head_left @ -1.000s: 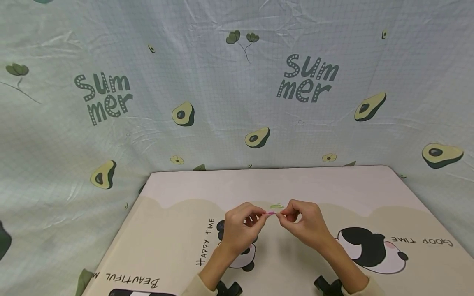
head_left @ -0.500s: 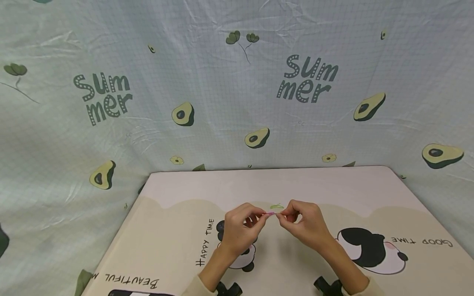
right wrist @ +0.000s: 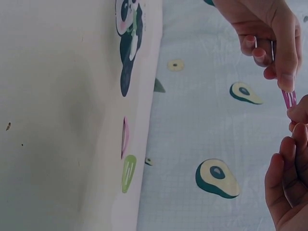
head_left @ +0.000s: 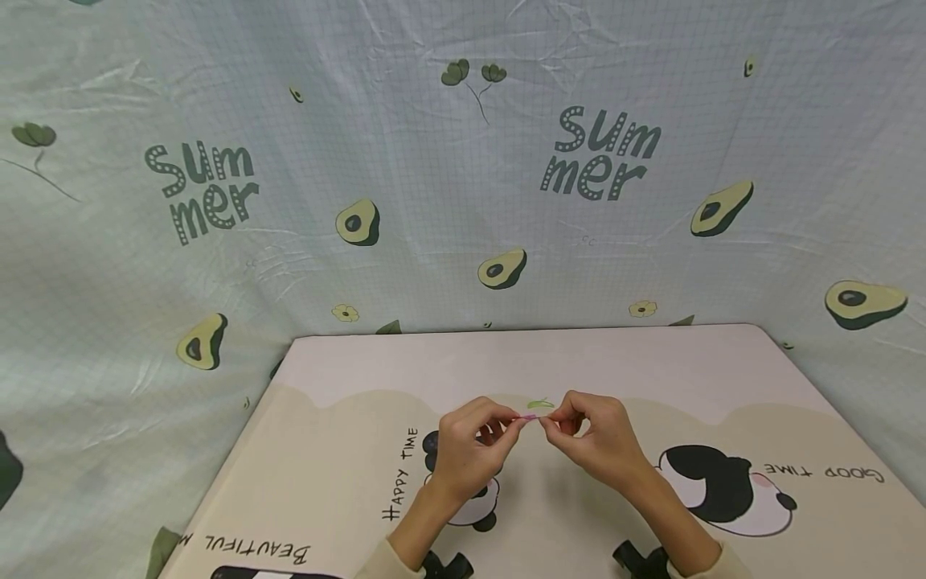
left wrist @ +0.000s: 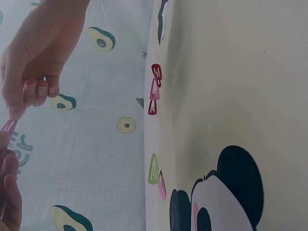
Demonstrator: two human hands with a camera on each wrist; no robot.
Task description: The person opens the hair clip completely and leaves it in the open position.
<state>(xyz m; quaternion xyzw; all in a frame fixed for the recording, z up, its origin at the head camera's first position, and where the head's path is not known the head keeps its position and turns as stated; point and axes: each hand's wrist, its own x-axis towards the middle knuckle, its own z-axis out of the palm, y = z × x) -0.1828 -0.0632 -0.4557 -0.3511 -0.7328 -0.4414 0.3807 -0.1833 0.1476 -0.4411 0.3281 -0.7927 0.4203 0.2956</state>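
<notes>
A magenta snap hair clip (head_left: 530, 416) is held in the air over the table, between my two hands. My left hand (head_left: 470, 446) pinches its left end between thumb and fingertips. At the other end my right hand (head_left: 596, 442) pinches it the same way, so fingertips cover both ends. In the right wrist view a short slotted stretch of the clip (right wrist: 288, 98) shows between the fingers. Behind the hands, a green hair clip (head_left: 540, 404) lies on the table, with a pink clip (right wrist: 125, 137) beside it in the right wrist view.
In the left wrist view a red clip (left wrist: 157, 71), a pink clip (left wrist: 154, 89) and a dark red clip (left wrist: 152, 107) lie in a row on the table. The table mat (head_left: 304, 450) carries panda prints. An avocado-patterned cloth (head_left: 434, 177) hangs behind the table.
</notes>
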